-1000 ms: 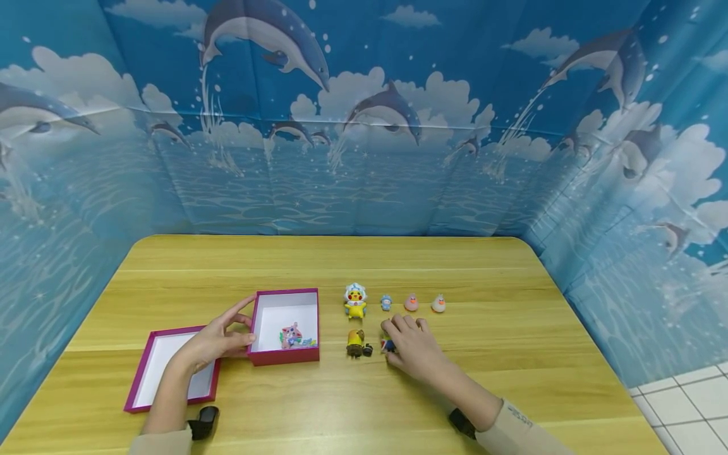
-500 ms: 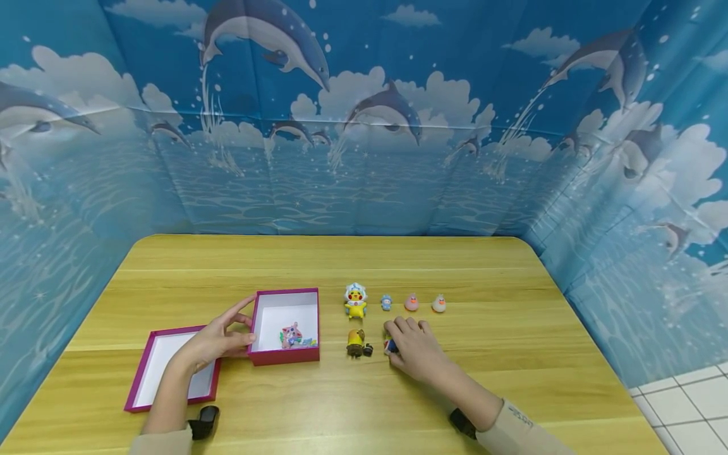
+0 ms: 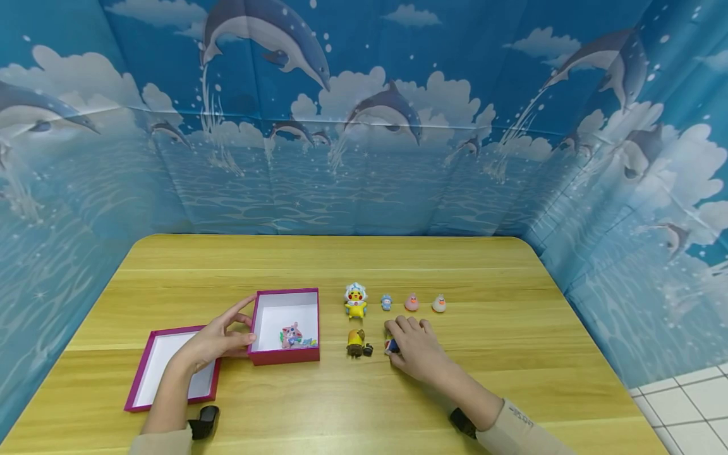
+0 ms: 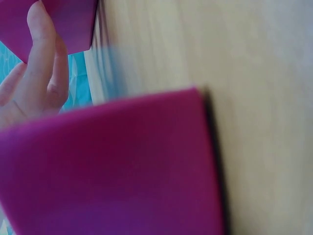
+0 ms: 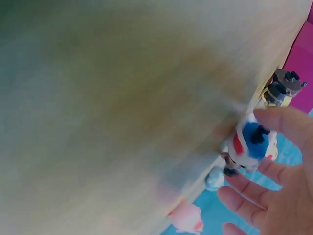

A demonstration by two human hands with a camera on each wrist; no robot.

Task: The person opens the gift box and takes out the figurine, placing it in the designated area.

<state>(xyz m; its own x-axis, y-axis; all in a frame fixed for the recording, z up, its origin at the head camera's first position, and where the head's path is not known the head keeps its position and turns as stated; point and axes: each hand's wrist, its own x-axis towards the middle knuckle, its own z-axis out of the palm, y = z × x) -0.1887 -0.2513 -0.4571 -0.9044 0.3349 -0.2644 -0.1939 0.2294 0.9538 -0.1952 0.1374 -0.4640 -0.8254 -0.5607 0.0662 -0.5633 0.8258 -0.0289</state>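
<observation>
In the head view my right hand (image 3: 419, 351) reaches down to the table and pinches a small white, blue and red toy figure (image 3: 391, 345), partly hidden under the fingers. The right wrist view shows that toy figure (image 5: 249, 142) between thumb and fingers. My left hand (image 3: 209, 344) rests against the left side of a magenta box (image 3: 284, 357), thumb near its front corner and fingers spread. Inside the white interior lie a pink figure (image 3: 292, 335) and small colourful pieces. Left of the thumb's contact, the box wall (image 4: 73, 24) fills the top of the left wrist view.
A shallow magenta lid (image 3: 142, 373) lies partly beneath the left forearm. Beyond the right hand stand a yellow figure (image 3: 356, 302), a little blue figure (image 3: 387, 303), a pink duck (image 3: 411, 303) and a white duck (image 3: 438, 304). A yellow-and-brown figure (image 3: 355, 343) sits left of that hand.
My right hand has shifted slightly to the right with the toy figure over the last second. The left hand and the box stay where they were.
</observation>
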